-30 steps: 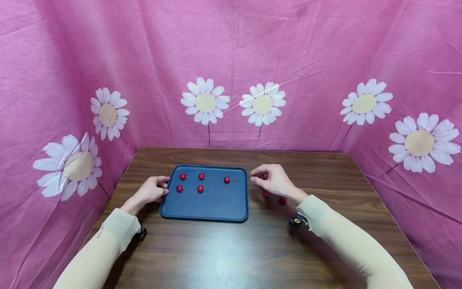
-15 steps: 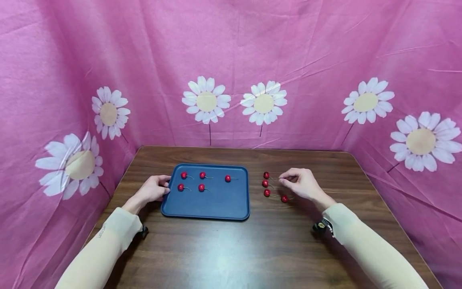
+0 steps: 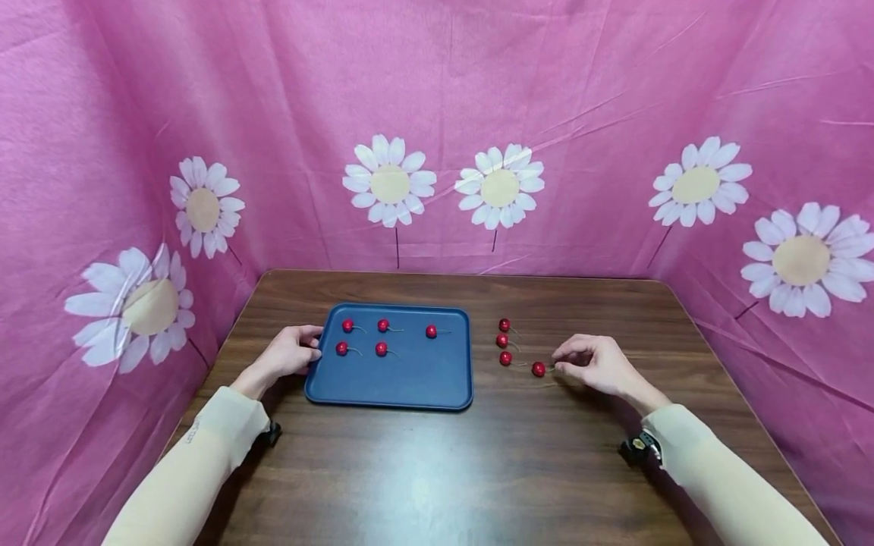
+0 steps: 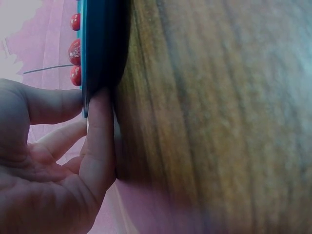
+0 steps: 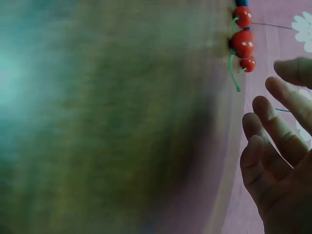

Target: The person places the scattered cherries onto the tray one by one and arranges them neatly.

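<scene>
Right hand shifted right and nearer, beside nearest loose cherry; half-spread, nothing held. Left hand pinched tray at left edge. Placed: five cherries on tray. Outstanding: four, on tabletop, right of tray.

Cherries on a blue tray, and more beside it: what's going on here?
A person's left hand grips the blue tray by its left edge, thumb above and a finger beneath. Five cherries lie on it; four more lie on the table to its right. The right hand is beside the closest of those, holding none.
</scene>
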Tool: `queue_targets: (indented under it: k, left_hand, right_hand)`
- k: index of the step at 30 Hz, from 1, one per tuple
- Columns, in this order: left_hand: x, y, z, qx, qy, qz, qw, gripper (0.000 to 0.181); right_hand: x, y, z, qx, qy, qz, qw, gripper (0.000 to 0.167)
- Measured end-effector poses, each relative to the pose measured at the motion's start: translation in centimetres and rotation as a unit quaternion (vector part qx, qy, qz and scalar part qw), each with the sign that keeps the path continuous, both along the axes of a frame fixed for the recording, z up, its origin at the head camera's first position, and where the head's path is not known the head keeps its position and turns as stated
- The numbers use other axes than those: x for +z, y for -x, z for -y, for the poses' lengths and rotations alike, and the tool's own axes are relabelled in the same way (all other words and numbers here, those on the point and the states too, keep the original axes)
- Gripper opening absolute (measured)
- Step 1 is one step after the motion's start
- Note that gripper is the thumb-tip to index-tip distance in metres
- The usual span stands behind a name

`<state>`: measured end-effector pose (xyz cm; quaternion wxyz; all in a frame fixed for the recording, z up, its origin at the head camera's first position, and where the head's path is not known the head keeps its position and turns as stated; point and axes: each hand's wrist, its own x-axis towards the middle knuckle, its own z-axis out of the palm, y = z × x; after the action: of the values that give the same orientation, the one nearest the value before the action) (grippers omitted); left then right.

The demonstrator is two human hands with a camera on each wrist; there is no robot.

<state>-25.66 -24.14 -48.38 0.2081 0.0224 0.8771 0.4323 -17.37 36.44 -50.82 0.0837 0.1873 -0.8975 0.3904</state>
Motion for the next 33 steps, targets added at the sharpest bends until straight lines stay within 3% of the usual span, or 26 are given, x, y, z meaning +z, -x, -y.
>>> queue_targets:
  k: [11, 33]
  left_hand:
    - [0.1, 0.1, -0.1, 0.006, 0.004, 0.003, 1.0, 0.064]
    - [0.2, 0.0, -0.1, 0.007, 0.008, 0.0, 0.9999, 0.063]
  right_hand:
    - [-1.0, 0.2, 0.5, 0.023, -0.069, -0.043, 0.9964, 0.022]
    - [-0.2, 0.4, 2.1, 0.045, -0.139, -0.044, 0.9883, 0.019]
